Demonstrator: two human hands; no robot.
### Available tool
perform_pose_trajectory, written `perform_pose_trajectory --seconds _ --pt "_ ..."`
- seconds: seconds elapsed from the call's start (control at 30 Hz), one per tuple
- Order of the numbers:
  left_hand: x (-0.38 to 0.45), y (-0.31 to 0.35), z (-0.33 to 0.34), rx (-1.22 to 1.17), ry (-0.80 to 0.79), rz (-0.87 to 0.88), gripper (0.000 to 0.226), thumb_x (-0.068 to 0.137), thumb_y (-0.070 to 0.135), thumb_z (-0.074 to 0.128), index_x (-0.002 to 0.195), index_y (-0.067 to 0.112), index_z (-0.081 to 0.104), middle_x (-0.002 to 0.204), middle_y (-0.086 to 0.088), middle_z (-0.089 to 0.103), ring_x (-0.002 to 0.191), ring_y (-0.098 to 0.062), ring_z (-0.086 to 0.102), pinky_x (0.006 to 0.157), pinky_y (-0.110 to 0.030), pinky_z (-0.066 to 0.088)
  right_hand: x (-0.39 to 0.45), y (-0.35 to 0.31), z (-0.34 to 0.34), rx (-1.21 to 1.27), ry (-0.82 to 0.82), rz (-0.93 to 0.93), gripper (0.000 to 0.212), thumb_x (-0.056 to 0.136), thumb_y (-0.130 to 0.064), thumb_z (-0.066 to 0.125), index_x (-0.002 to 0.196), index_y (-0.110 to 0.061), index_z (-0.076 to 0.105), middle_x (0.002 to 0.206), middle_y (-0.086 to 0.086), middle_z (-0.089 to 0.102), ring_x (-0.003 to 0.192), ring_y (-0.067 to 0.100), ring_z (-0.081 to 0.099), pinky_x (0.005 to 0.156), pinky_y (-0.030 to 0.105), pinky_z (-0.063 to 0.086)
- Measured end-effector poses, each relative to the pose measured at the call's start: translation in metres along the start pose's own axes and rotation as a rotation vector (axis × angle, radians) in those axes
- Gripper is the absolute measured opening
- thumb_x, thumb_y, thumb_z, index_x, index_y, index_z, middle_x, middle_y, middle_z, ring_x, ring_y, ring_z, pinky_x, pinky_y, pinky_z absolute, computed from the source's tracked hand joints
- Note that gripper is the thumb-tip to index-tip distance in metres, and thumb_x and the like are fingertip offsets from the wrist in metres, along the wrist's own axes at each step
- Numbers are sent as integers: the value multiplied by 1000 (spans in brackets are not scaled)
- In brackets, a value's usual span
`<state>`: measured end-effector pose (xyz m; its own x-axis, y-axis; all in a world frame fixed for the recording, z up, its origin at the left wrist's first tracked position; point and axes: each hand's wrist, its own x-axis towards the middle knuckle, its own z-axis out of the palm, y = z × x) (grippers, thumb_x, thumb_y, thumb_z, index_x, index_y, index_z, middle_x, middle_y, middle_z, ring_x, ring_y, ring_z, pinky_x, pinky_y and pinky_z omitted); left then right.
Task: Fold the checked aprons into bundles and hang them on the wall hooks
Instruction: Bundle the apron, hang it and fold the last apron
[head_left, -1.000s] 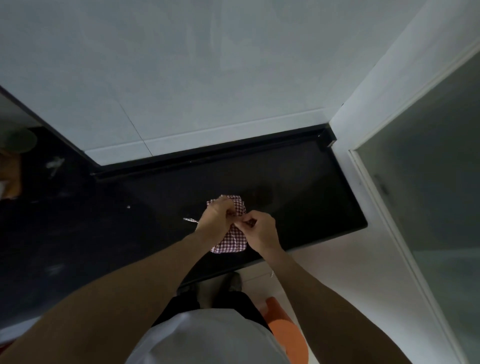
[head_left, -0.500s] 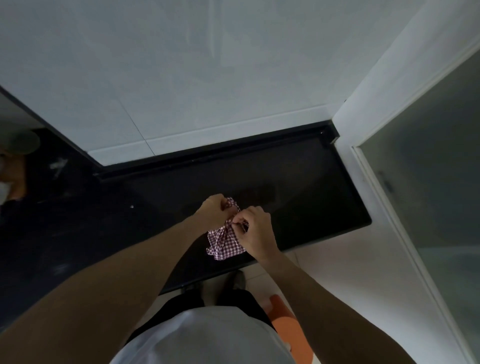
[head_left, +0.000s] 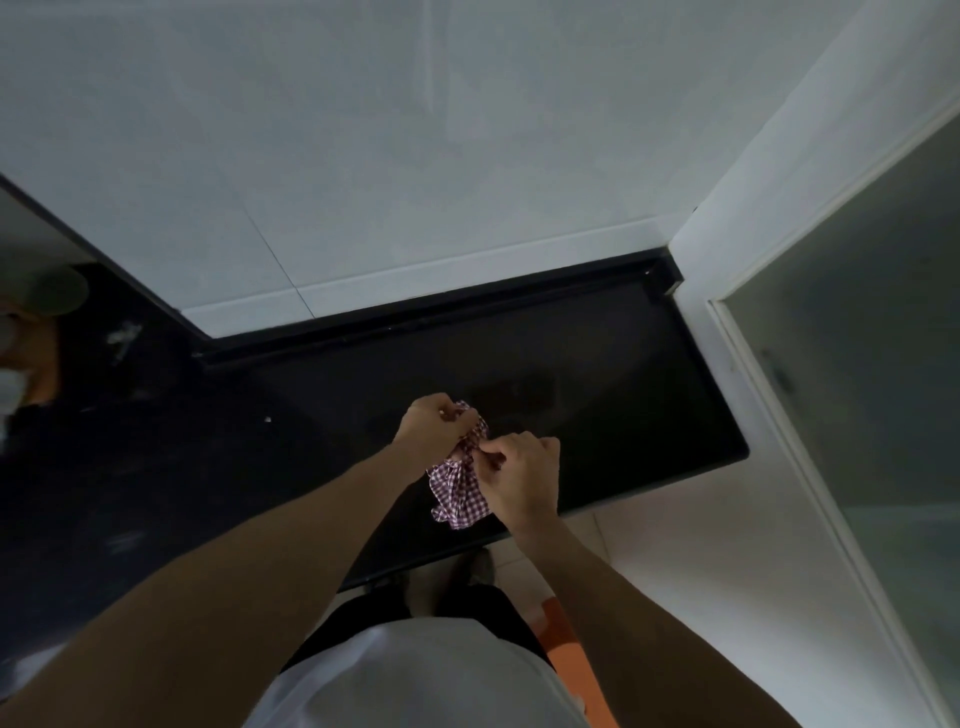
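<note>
Since a second ago: bundle is no longer lying flat and square on the counter; it is now bunched up between both hands, cinched at the middle, lower half flaring out. Hands have drawn closer together.

Nearest: white shirt front (head_left: 415, 675) is filling the bottom of the view, dark trousers (head_left: 467, 608) below it, an orange object (head_left: 571, 654) on the floor just right of the legs. Both bare forearms are reaching forward and converging.

Right hand (head_left: 522, 475) is curling its fingers, fingertips (head_left: 491, 457) pinching at the gathered waist of the red-and-white checked apron bundle (head_left: 460, 491). Whether a tie is under the fingertips is too small to tell. Loose lower part of the bundle is hanging just left of and below this hand, over the near edge of the black counter (head_left: 623, 415).

Left hand (head_left: 434, 423) is gripping the upper end of the bundle, fingers curled round it; a bit of checked cloth is showing just right of the knuckles. Bundle is sitting between the two hands, touching both.

Farther: counter is running back to a black upstand, white tiled wall (head_left: 415, 156) rising behind. Pale door frame (head_left: 779, 364) is standing at right. Far left, dim, blurred objects on the counter, not identifiable.
</note>
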<state>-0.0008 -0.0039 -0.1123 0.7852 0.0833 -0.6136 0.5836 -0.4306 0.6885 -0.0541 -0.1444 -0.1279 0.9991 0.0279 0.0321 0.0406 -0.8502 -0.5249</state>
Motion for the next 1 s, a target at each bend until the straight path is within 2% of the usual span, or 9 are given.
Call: perform_pose_trajectory --seconds 0.07,0.23,0.37,0.47,0.57,0.67,0.73,0.9,1.0 --pt "-1 -3 2 17 38 13 29 92 30 69 98 2 64 89 -12 70 63 -13 66 61 -26 56 1 3 -1 46 -74 37 14 75 -27 82 84 -21 74 74 -11 68 70 7 58 82 34 43" --pt "-3 -12 8 1 141 -3 30 89 35 71 92 6 67 90 -11 70 83 -25 68 72 -36 58 -1 10 -8 225 -296 -56 14 72 -17 77 74 -15 63 71 -19 45 73 8 47 68 26 41" --pt "1 -11 6 -32 169 -41 28 90 35 70 92 8 66 87 -8 69 69 -14 62 59 -24 52 -7 15 -7 244 -379 -104 15 77 -30 66 74 -23 53 86 -11 47 81 6 48 71 18 37" --pt "2 -6 -3 -8 58 -1 23 91 30 70 95 8 65 85 -9 68 62 -10 61 53 -21 52 -13 19 -5 265 -364 -61 14 87 -22 72 89 -10 65 90 -6 50 70 2 47 66 9 36" --pt "0 -4 -14 -14 -15 51 22 89 26 72 99 7 66 89 -9 70 65 -8 66 57 -18 55 -15 17 -9 327 -277 53 22 87 -23 75 89 -2 67 84 -1 57 65 4 54 61 13 42" --pt "2 -9 -18 -14 60 26 24 84 32 77 94 11 68 89 -3 69 80 -14 67 68 -25 57 -13 18 -17 336 -352 122 22 88 -27 74 86 -6 70 83 4 68 72 13 65 68 28 54" --pt "4 -13 -17 -50 117 -5 25 85 35 76 92 13 67 89 -1 68 84 -15 67 71 -28 57 -11 20 -23 313 -424 109 18 88 -25 74 87 -8 74 83 2 72 73 10 67 71 30 57" --pt "1 -12 -13 -86 137 -43 24 89 37 71 95 14 65 90 0 67 83 -15 67 68 -28 56 -4 27 -37 256 -546 90 17 87 -23 76 91 -7 79 84 3 76 68 2 65 66 18 51" --pt "0 -14 -16 -150 189 -60 21 90 32 71 94 13 63 88 -4 70 67 -14 69 61 -28 59 0 30 -44 241 -623 136 17 88 -24 75 90 -7 79 79 2 75 63 -2 61 63 15 49"
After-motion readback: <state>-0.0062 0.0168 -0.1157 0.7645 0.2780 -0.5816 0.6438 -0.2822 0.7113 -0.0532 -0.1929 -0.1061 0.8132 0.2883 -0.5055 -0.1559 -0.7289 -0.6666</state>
